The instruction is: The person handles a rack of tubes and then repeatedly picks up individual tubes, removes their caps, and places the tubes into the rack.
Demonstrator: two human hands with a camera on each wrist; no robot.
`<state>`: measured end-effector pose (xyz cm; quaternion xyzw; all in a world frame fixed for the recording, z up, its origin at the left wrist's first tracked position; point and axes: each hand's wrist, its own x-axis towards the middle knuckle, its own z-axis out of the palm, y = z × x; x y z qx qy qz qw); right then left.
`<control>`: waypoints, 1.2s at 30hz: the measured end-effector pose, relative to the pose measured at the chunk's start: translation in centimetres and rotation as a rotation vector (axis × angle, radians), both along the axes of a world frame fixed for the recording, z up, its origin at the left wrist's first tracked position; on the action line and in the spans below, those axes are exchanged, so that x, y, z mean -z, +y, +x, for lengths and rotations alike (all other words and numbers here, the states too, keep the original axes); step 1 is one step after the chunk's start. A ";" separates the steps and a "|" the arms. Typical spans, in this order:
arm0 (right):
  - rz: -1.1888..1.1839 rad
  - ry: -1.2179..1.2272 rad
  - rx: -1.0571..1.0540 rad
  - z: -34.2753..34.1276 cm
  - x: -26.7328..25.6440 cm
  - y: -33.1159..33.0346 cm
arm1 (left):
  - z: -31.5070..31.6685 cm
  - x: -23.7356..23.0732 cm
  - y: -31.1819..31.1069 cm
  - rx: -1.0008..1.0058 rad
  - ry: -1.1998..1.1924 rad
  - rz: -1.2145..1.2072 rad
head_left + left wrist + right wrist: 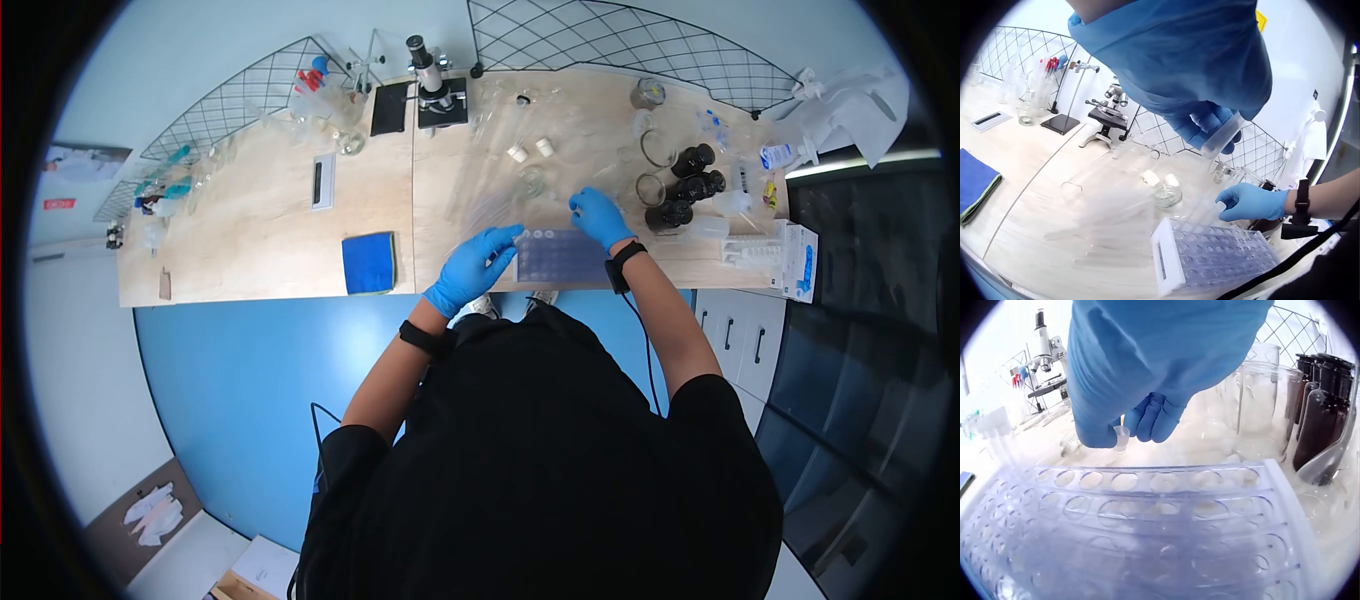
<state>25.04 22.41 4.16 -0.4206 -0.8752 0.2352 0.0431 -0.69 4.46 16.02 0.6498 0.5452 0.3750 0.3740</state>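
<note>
My gloved left hand [474, 268] is over the left end of a purple-tinted clear tube rack [565, 262]. In the left wrist view its fingers hold a translucent plastic tube [1222, 136], tilted, with its rounded end toward the bench. Beyond the rack's far edge is my gloved right hand [600, 216]. Its thumb and fingers pinch a small translucent white cap [1121, 439], low over the bench. White round tops [538, 234] show along the rack's far left edge. Rows of round holes [1125, 481] fill the rack's top, and its end panel [1166, 257] is white.
Clear glass tubes and a small glass dish [1167, 196] lie beyond the rack, near two white pieces [544, 147]. Dark brown bottles [692, 160] and glass jars [1266, 406] stand right. Further back are a microscope [430, 80] and wire mesh; a blue cloth [369, 263] lies left.
</note>
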 end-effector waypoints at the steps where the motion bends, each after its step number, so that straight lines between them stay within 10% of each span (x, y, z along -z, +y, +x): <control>1: 0.008 -0.001 0.010 0.5 0.2 -0.1 | 0.1 0.2 0.2 0.012 -0.009 -0.013; 10: 0.054 0.161 0.122 0.9 -2.5 -1.6 | 0.5 -0.5 2.0 0.065 0.020 0.005; 15: -0.390 0.896 0.353 -1.3 -13.5 -5.4 | 1.1 -1.9 2.8 0.016 -0.111 -0.071; 36: -0.333 0.863 0.277 -2.1 -19.2 -10.0 | 1.7 -4.4 3.9 0.120 -0.157 0.055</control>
